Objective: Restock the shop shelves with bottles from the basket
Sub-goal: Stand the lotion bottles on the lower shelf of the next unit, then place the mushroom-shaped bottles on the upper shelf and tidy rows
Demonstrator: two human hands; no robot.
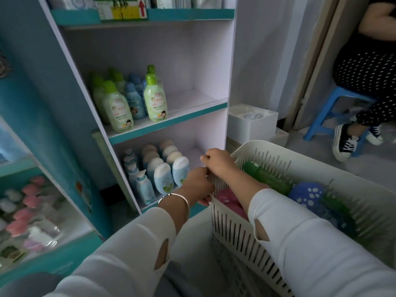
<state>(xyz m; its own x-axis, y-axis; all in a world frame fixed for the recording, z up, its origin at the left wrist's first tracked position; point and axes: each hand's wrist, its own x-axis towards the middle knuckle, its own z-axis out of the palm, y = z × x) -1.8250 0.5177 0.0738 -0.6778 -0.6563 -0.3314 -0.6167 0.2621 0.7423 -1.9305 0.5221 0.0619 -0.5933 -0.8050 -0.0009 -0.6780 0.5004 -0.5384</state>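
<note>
A white slatted basket (233,228) stands at the lower right, in front of the shelf unit. Inside lie a green bottle (267,176), a pink item (231,202) and a blue spotted item (308,194). My left hand (197,185) grips the basket's near-left rim, fingers curled over it. My right hand (218,161) grips the same rim a little further back. The middle shelf (192,110) carries green-capped bottles (155,97) and blue bottles (134,101) on its left half. The lower shelf holds pale blue tubes (164,176) and pump bottles (143,187).
A white box (252,123) sits on the floor right of the shelves. Beyond it a person sits on a blue stool (334,116), sneakers on the floor. A cabinet with pink bottles (23,211) stands at the left.
</note>
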